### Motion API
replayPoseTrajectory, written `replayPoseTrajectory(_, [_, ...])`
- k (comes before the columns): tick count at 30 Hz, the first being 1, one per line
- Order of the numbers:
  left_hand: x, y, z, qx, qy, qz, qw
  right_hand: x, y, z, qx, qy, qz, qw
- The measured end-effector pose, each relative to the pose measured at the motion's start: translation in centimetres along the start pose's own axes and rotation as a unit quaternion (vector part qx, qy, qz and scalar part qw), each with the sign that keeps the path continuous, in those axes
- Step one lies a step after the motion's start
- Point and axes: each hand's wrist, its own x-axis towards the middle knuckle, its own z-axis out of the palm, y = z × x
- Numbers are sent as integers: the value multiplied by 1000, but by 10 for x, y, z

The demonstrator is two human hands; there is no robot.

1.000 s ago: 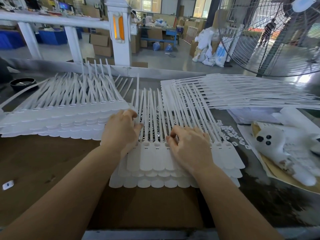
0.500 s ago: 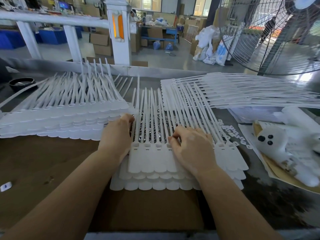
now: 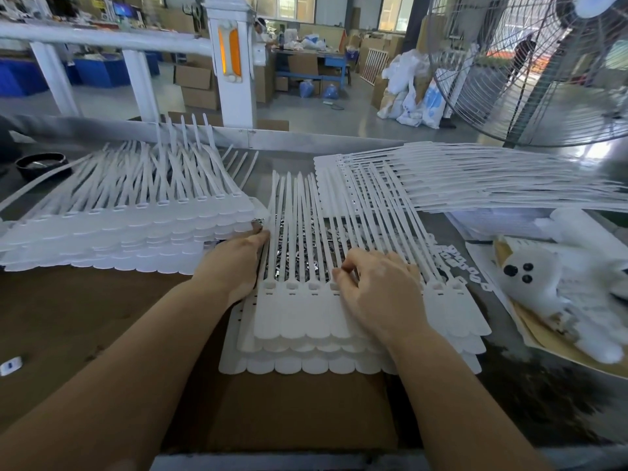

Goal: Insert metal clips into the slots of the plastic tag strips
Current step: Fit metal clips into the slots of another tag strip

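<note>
A stack of white plastic tag strips (image 3: 299,317) lies in front of me on brown cardboard, tails pointing away. Loose shiny metal clips (image 3: 299,246) lie in a pile under the tails. My left hand (image 3: 234,263) rests at the stack's left edge, its fingers stretched toward the clips. My right hand (image 3: 380,290) sits on the tag heads with fingers curled. Its thumb and forefinger pinch together at the slot of one tag, apparently on a clip that they mostly hide.
A large pile of tag strips (image 3: 119,226) fills the left. Another pile (image 3: 475,181) fans out at the back right. White gloves (image 3: 560,277) lie on paper at the right. A black bowl (image 3: 40,163) sits far left. A big fan (image 3: 530,69) stands behind the table.
My left hand has slid forward along the stack's left edge and its fingers have straightened toward the clips. My right hand has stayed at the slots, shifting only slightly.
</note>
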Motion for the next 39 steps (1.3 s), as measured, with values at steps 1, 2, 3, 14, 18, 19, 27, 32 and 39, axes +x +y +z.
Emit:
replayPoseTrajectory(1, [0,0,0,-1,12,6,1000,0,0,0,0,0,1,1000])
replayPoseTrajectory(2, [-1,-1,0,-1,34,14,999,0,-1,0,0,1,1,1000])
replayPoseTrajectory(3, [-2,-1,0,-1,59,23,998,1,-1,0,-1,1,1,1000])
replayPoseTrajectory(14, [-5,-7,0,38,141,42,988,1,-1,1,-5,4,-8,1000])
replayPoseTrajectory(18, [-6,-1,-5,76,123,46,988,2,-1,2,-5,8,-6,1000])
replayPoseTrajectory(19, [-7,-1,-6,80,122,49,988,2,-2,2,-4,9,-6,1000])
replayPoseTrajectory(27, [-9,-1,-11,69,144,61,985,1,0,2,8,6,-7,1000])
replayPoseTrajectory(32, [-10,3,-21,62,165,55,983,2,0,2,9,12,-2,1000])
replayPoseTrajectory(39, [-35,37,-33,-246,0,80,966,1,-1,1,16,12,5,1000])
